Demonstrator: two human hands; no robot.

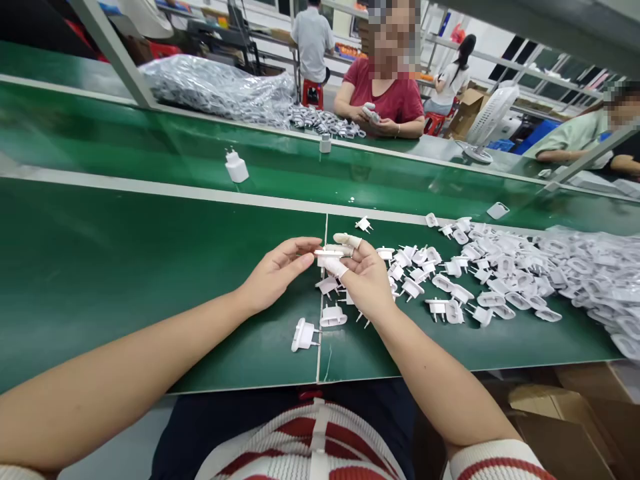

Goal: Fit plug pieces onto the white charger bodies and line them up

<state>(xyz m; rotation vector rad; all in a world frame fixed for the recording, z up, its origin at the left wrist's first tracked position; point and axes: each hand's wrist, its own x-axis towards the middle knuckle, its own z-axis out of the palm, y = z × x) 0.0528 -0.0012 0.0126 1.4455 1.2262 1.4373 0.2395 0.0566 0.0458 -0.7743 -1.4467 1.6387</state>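
My right hand [371,277], with pale covers on its fingertips, is closed on a white plug cover [327,255] with a flat flange. My left hand [274,272] is at the left end of that cover. Its fingers are stretched out with the thumb apart; whether the fingertips touch the cover I cannot tell. Below the hands, a similar plug cover [303,335] lies on its side with pins pointing right, and another plug cover [333,316] has its pins up. More loose plug covers [413,288] lie beside and partly behind my right hand.
A large heap of white plug covers [520,273] spreads right, running into a clear plastic bag [600,260]. A white charger [236,167] stands on the green conveyor belt [170,157] beyond the pale rail. Opposite, a person in red [385,93] handles white parts. Cardboard boxes [560,427] sit below right.
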